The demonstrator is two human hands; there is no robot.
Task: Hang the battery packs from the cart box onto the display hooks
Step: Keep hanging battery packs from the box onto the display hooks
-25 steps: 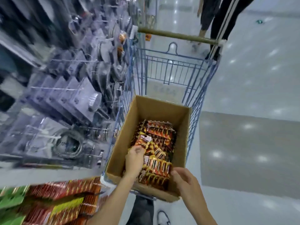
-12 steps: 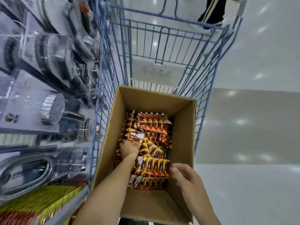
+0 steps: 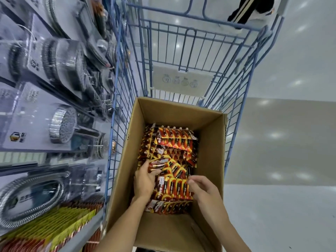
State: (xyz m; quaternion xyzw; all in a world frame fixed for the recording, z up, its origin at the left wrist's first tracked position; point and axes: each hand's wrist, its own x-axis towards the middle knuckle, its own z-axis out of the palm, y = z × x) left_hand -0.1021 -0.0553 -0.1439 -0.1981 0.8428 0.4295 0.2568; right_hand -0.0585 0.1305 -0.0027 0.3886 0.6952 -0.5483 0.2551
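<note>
An open cardboard box [image 3: 209, 148] sits in a blue wire cart [image 3: 116, 99]. Inside lies a heap of red, orange and yellow battery packs [image 3: 174, 142]. My left hand [image 3: 144, 181] is down in the box, fingers closed on one battery pack [image 3: 157, 164] at the heap's left side. My right hand [image 3: 203, 188] hovers over the heap's right side with fingers loosely curled and nothing in them. Rows of hung battery packs [image 3: 47, 226] on the display show at the lower left.
To the left stands a display of packaged shower heads [image 3: 61, 122] and a coiled metal hose [image 3: 27, 195], close against the cart's side. A person's legs [image 3: 249, 10] stand beyond the cart's far end. Glossy floor [image 3: 281, 160] spreads to the right.
My left hand drew back toward the near part of the heap and closed on a pack. My right hand came from the box's near rim to over the packs. The view tilted down.
</note>
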